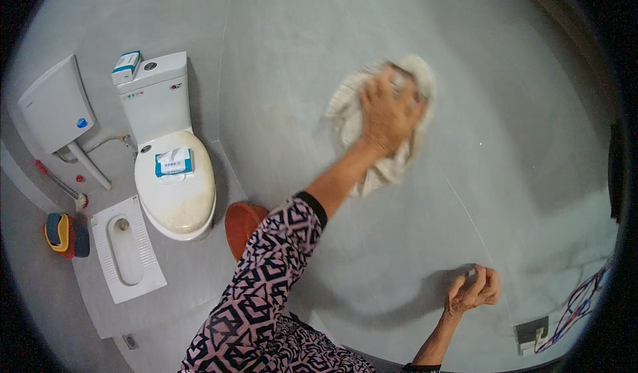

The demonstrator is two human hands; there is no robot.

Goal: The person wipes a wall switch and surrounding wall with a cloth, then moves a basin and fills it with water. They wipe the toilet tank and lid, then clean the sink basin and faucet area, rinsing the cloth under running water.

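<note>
My left hand (389, 114) presses a crumpled pale cloth (349, 110) against the grey wall (292, 107). Its fingers are bent over the cloth and slightly blurred, and part of the cloth hangs below the wrist. Lower right, my right hand (473, 290) is held close to the wall with its fingers curled in. Whether anything small is inside those fingers I cannot make out. A patterned pink and black sleeve (256, 293) covers my left forearm.
On the left stands a white toilet (176, 203) with tissue packs on its lid and tank. Beside it are a squat pan (126, 250), a wall cistern (56, 104) and a reddish bucket (242, 223). A wall socket (531, 333) with loose wires is at the lower right.
</note>
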